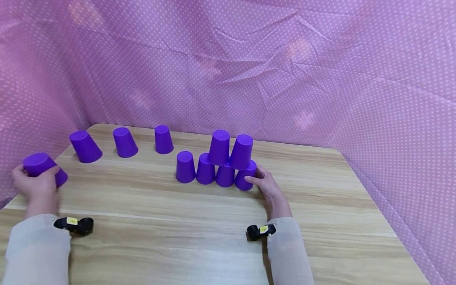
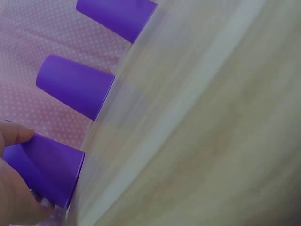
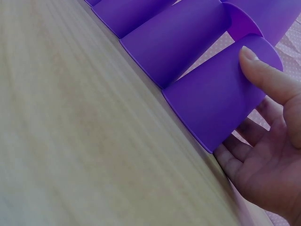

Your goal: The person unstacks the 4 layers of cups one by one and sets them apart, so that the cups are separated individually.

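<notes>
At the table's left edge my left hand [image 1: 37, 188] grips an upside-down purple cup [image 1: 61, 176], thumb on its near side and fingers round the far side. The left wrist view shows this cup's rim [image 2: 75, 181] down at the tabletop. My right hand [image 1: 268, 186] holds the right-end cup [image 1: 243, 183] of a bottom row of several upside-down purple cups, its thumb on the front and its fingers round the right side. Two more cups, one [image 1: 219, 147] on the left and one [image 1: 242, 152] on the right, stand on that row's right part, side by side.
Three upside-down purple cups stand apart along the back left: one [image 1: 85, 148] near the corner, a second [image 1: 125, 143], and a third [image 1: 164, 140]. The wooden table [image 1: 160, 237] is bordered by pink dotted cloth [image 1: 249, 87] at the back and sides.
</notes>
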Tool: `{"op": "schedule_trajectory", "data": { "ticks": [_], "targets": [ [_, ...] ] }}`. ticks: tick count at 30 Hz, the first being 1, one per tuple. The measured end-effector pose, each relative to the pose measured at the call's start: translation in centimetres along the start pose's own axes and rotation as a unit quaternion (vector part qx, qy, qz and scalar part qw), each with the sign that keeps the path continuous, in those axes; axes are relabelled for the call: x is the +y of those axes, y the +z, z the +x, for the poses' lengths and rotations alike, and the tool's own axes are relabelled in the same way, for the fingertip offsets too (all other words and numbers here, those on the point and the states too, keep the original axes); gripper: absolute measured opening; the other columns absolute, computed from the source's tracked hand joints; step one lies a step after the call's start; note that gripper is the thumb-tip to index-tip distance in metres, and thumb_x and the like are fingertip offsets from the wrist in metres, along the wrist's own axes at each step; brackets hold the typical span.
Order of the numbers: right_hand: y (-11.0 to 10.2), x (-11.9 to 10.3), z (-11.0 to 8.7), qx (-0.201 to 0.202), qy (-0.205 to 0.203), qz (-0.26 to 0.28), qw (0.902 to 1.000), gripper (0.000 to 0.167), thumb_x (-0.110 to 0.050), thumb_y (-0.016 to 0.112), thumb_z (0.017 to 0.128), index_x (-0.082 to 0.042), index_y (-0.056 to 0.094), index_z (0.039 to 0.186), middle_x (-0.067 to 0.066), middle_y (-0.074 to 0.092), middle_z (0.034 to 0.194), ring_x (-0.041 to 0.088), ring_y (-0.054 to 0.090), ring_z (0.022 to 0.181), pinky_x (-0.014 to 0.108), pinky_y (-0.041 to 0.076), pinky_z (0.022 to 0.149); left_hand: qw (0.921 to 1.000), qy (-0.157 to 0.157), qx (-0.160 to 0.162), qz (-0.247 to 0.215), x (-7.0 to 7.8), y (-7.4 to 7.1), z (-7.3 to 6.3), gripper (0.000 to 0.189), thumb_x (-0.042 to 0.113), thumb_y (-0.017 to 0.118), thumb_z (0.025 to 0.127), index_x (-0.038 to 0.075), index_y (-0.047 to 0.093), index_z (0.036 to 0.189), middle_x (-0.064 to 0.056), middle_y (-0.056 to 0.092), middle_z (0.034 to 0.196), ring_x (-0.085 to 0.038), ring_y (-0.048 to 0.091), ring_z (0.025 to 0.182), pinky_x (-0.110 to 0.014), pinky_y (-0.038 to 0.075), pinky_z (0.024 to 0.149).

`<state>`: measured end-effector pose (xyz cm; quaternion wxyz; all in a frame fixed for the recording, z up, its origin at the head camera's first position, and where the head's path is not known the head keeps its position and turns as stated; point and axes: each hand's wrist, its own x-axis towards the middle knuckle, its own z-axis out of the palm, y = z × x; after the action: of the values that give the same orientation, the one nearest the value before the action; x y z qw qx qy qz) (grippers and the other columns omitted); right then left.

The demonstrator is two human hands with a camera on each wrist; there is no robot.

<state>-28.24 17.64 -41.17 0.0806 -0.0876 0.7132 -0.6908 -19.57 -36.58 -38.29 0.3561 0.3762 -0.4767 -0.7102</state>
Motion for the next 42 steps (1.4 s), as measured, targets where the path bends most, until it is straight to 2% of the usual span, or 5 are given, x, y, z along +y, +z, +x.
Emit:
{"op": "schedule_trajectory", "data": {
  "ticks": [13,23,32,36,42],
  "targets": [
    [-0.1,0.0,-0.1,-0.005,-0.004,0.005,1.0,0.055,-0.003,0.064,0.074,-0.003,0.044,0.125,0.016,0.049,0.116,0.023,0.045,0.107,0.032,0.033,0.093,0.9997,0.02,-0.005,0.016,0.2,-0.3,1.7,0.077,-0.017,0.066,0.06,0.02,0.038,0.122,0.009,0.034,0.123,-0.003,0.028,0.114,-0.011,0.021,0.093],
    [-0.1,0.0,0.0,-0.005,-0.002,0.008,1.0,0.056,-0.004,0.065,0.074,-0.003,0.043,0.125,0.016,0.049,0.117,0.022,0.044,0.107,0.03,0.032,0.093,0.999,0.034,-0.004,0.029,0.1,-0.4,1.5,0.074,-0.015,0.063,0.064,0.019,0.038,0.124,0.009,0.035,0.123,-0.004,0.028,0.115,-0.008,0.019,0.092],
    [-0.1,0.0,0.0,-0.002,0.001,0.004,1.0,0.055,-0.003,0.065,0.073,-0.003,0.043,0.125,0.017,0.049,0.117,0.024,0.045,0.107,0.032,0.032,0.094,1.0,0.005,-0.007,-0.002,-0.1,-0.8,1.8,0.079,-0.01,0.07,0.063,0.023,0.034,0.125,0.009,0.031,0.124,-0.002,0.027,0.115,-0.009,0.022,0.092],
    [-0.1,-0.1,0.0,-0.001,-0.001,0.004,1.0,0.055,-0.003,0.065,0.073,-0.003,0.044,0.124,0.017,0.049,0.117,0.024,0.044,0.108,0.032,0.032,0.094,0.9994,0.002,-0.018,-0.029,-0.5,-1.1,2.9,0.084,-0.01,0.075,0.057,0.023,0.035,0.123,0.009,0.034,0.12,-0.002,0.029,0.113,-0.012,0.027,0.09],
    [-0.1,0.0,0.0,-0.004,0.001,0.009,1.0,0.055,-0.004,0.065,0.074,-0.005,0.044,0.125,0.016,0.049,0.117,0.023,0.045,0.107,0.03,0.032,0.093,0.9966,0.017,-0.038,-0.071,-2.1,-1.9,5.9,0.093,-0.01,0.08,0.044,0.02,0.036,0.12,0.008,0.037,0.117,-0.002,0.033,0.11,-0.012,0.032,0.086]
  ]
}}
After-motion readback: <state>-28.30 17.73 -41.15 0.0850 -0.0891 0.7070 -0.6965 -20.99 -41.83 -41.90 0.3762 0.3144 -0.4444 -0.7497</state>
